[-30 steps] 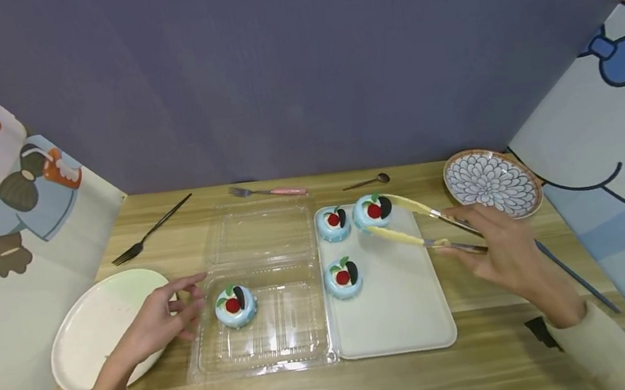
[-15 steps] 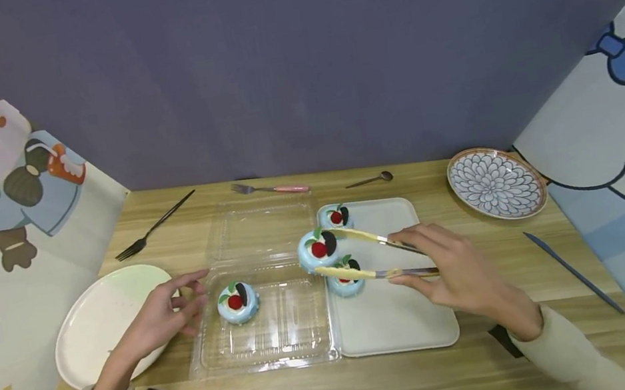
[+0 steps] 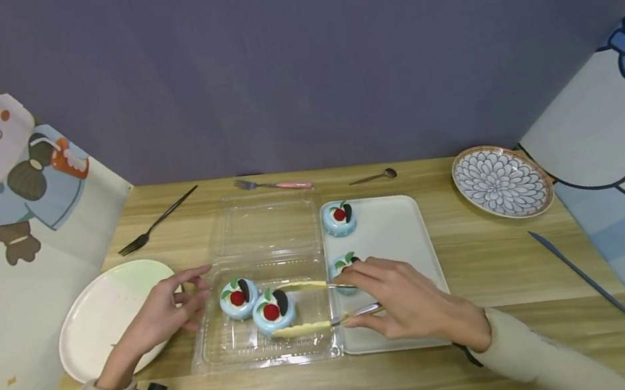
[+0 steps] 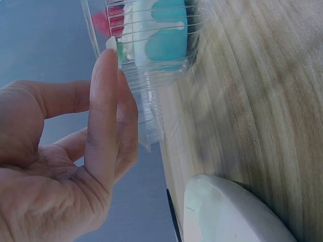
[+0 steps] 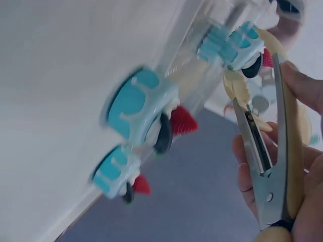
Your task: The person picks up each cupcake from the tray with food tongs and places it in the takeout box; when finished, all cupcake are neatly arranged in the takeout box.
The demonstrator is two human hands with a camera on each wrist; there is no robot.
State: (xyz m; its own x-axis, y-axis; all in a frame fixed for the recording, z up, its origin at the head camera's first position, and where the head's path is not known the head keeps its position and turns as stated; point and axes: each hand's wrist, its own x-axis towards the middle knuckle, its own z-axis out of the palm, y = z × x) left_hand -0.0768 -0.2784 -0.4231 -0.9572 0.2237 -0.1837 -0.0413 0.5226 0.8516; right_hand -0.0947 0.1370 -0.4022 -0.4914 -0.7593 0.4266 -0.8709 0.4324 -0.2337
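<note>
My right hand grips a pair of tongs with cream tips and metal arms. Between the tips sits a blue cupcake topped with a red berry, a dark cookie and green leaves. It is over the base of the clear plastic container, beside a matching cupcake. My left hand is at the container's left edge, fingers bent loosely and holding nothing. On the white tray stand a blue cupcake at the back and another cupcake, partly hidden by my right hand in the head view.
A pale plate lies at left, below a black fork. Along the back are a pink-handled fork and a small spoon. At right stand a patterned bowl and a dark blue knife.
My right hand has carried the cupcake in the tongs leftward, from the back of the tray into the container, next to the other cupcake. The left hand has hardly moved.
</note>
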